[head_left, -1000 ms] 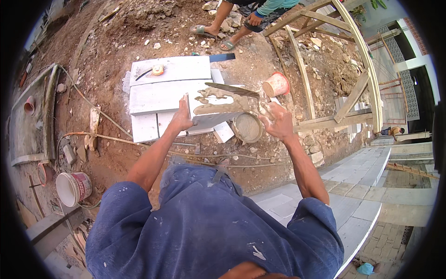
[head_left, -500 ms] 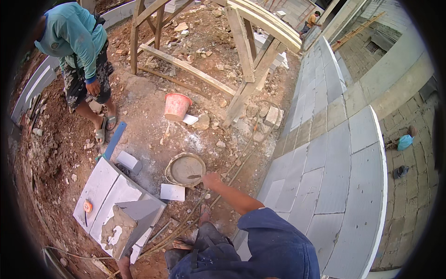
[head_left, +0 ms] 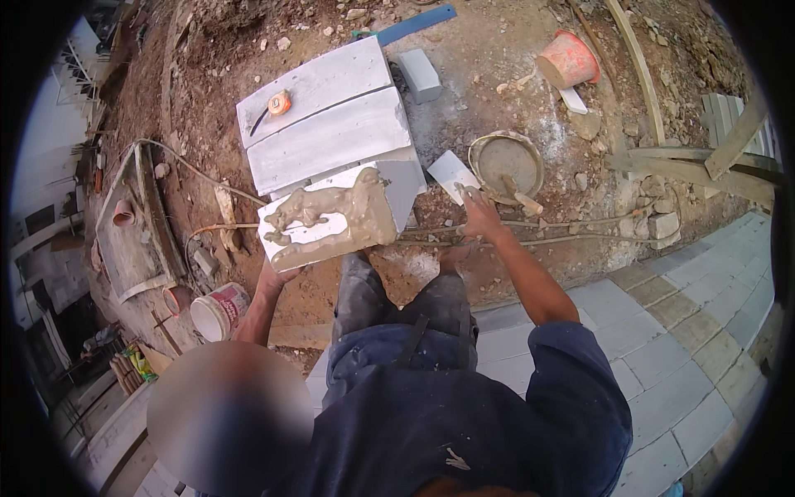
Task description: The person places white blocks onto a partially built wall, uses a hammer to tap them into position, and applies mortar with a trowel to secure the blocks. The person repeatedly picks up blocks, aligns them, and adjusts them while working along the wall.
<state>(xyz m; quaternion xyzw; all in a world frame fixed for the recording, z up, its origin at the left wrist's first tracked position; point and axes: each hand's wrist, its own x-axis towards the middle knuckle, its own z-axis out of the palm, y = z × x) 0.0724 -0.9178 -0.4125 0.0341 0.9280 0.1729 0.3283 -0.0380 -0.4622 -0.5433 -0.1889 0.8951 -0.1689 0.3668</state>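
Note:
My left hand (head_left: 281, 272) grips the lower left edge of a light grey-white block (head_left: 403, 186); its fingers are mostly hidden beneath it. Thick wet mortar (head_left: 327, 207) lies in ridges on the block's upward face and covers its right end. My right hand (head_left: 480, 214) is empty, fingers apart, just short of a small white offcut (head_left: 452, 176). Beside it stands a round bucket (head_left: 473, 157) of grey mortar. A trowel (head_left: 525, 202) rests in that bucket, its wooden handle over the near rim.
Flat white blocks (head_left: 319, 137) lie beyond the held one, with an orange tape measure (head_left: 280, 103) on top. A blue handsaw (head_left: 416, 23) and a small block (head_left: 420, 74) are farther off. A red bucket (head_left: 568, 60), hoses (head_left: 571, 222), timber (head_left: 636, 66) and a block wall (head_left: 654, 348) lie rightward.
My right hand has let go of the trowel and drawn back from the mortar bucket. The view has swung left, and the held block appears tilted with its mortared face up.

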